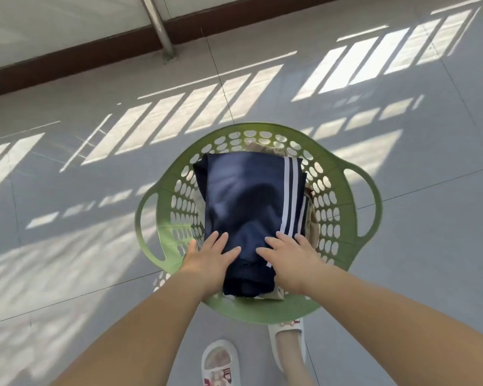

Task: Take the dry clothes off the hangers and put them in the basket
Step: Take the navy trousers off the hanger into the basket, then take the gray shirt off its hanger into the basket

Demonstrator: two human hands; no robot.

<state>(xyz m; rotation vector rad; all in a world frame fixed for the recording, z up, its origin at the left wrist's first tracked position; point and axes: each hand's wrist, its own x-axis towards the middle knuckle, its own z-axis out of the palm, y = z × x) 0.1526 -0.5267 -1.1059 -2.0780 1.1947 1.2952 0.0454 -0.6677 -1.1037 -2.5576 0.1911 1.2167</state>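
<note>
A round green plastic basket (162, 188) with two handles stands on the tiled floor below me. A folded navy garment with white side stripes (246, 196) lies on top of its load. Beige patterned clothes (313, 232) show underneath at the right side and the far rim. My left hand (209, 260) presses flat on the near left part of the navy garment, fingers straight. On its near right part my right hand (290, 260) presses the same way. No hangers are in view.
Grey floor tiles with barred patches of sunlight surround the basket. A metal pole (159, 26) rises at the far wall above a dark brown skirting strip (76, 62). My feet in white slippers (221, 363) stand just behind the basket.
</note>
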